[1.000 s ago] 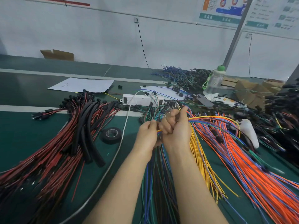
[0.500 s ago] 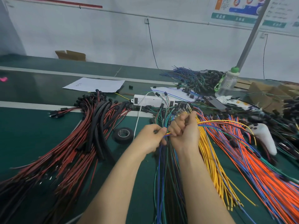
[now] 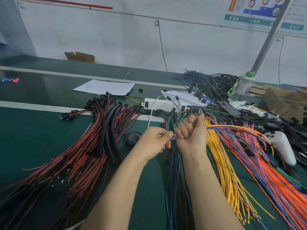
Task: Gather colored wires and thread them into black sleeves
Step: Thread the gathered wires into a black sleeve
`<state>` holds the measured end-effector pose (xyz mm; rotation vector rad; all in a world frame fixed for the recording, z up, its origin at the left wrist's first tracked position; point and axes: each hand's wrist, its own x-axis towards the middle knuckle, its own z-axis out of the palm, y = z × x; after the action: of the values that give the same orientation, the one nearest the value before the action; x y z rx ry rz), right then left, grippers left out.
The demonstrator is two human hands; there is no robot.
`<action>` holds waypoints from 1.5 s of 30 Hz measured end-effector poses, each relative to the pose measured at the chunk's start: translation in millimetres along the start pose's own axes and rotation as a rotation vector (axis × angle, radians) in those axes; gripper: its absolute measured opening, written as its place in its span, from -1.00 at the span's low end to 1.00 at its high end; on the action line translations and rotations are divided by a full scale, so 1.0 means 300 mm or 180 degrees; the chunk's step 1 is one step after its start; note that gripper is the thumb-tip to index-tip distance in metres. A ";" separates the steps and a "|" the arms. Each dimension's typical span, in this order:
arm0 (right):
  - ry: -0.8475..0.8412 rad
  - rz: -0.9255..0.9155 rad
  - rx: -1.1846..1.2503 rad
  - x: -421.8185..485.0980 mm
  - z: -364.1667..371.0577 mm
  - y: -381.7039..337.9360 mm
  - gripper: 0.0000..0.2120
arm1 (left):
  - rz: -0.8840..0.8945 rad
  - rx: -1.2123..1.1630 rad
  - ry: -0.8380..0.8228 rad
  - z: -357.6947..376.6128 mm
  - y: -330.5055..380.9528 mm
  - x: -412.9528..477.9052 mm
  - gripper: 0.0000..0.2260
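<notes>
two hands meet over the middle of the green desk (image 3: 33, 138). the right hand (image 3: 192, 135) is a closed fist, its grip curled round a small bundle of colored wires (image 3: 232, 127), yellow, blue, orange and green, that arcs away to the right above the loose piles. the left hand (image 3: 153, 141) sits just beside it, its grip narrow, thumb and fingers pinching the short ends of the same bundle where they poke out of the fist. black sleeves (image 3: 108, 130) lie well to the left, on top of a spread of red and black wires (image 3: 74, 163). a roll of black tape (image 3: 132, 137) lies near the left hand. yellow wires (image 3: 222, 171) and orange wires (image 3: 274, 180) fan out on the right, beside a white controller (image 3: 280, 146). a white power strip (image 3: 164, 103) lies behind the hands.
</notes>
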<state>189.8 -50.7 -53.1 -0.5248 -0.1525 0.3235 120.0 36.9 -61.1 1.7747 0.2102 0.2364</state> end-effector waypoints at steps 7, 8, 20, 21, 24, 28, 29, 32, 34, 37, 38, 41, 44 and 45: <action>0.0207 -0.0178 -0.0052 0.009 -0.030 -0.045 -0.51 | -0.0412 0.2658 0.2272 -0.224 -0.079 0.048 -0.73; 0.0226 -0.0184 -0.0073 0.009 -0.035 -0.054 -0.51 | -0.0782 0.2654 0.2328 -0.269 -0.092 0.046 -0.70; 0.0325 -0.0234 -0.0136 -0.010 -0.056 -0.104 -0.50 | 0.0241 0.1481 0.2511 -0.286 0.014 0.038 -0.76; 0.0358 -0.0244 -0.0182 -0.011 -0.058 -0.113 -0.49 | 0.0456 0.1171 0.2070 -0.255 0.057 0.038 -0.77; 0.0465 -0.0279 -0.0491 -0.014 -0.070 -0.147 -0.49 | 0.0454 0.0530 0.0339 -0.168 0.149 0.020 -0.78; 0.0432 -0.0379 -0.1206 -0.022 -0.110 -0.204 -0.67 | -0.0086 0.0931 -0.0811 -0.113 0.149 0.009 -0.76; 0.0429 -0.0417 -0.1371 -0.027 -0.122 -0.215 -0.71 | -0.0212 0.0813 -0.0831 -0.112 0.144 0.005 -0.78; 0.0575 -0.0457 -0.1393 -0.043 -0.153 -0.243 -0.73 | -0.0246 -0.0304 -0.1095 -0.141 0.113 0.006 -0.82; 0.0661 -0.0392 -0.1079 -0.048 -0.157 -0.253 -0.74 | -0.0146 -0.2048 -0.1388 -0.154 0.093 0.006 -0.68; 0.0786 -0.0237 -0.0830 -0.043 -0.141 -0.223 -0.74 | -0.0057 -0.4344 -0.0942 -0.073 0.067 0.022 -0.66; 0.0811 -0.0165 -0.0844 -0.041 -0.131 -0.197 -0.74 | 0.0013 -0.4232 -0.0672 -0.022 0.063 0.029 -0.70; 0.0885 0.0060 -0.1128 -0.040 -0.117 -0.121 -0.76 | 0.0148 -0.2833 -0.0235 0.141 0.044 0.036 -0.75; 0.0876 0.0255 -0.1399 -0.046 -0.124 -0.098 -0.79 | 0.0278 -0.1940 0.0291 0.200 0.017 0.049 -0.88; 0.0814 0.0237 -0.1388 -0.047 -0.127 -0.102 -0.80 | 0.0245 -0.2008 0.0485 0.198 0.012 0.055 -0.90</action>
<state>193.2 -98.4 -70.8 -0.9994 0.0476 0.2932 152.2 -15.1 -69.2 1.1401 0.1535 0.4412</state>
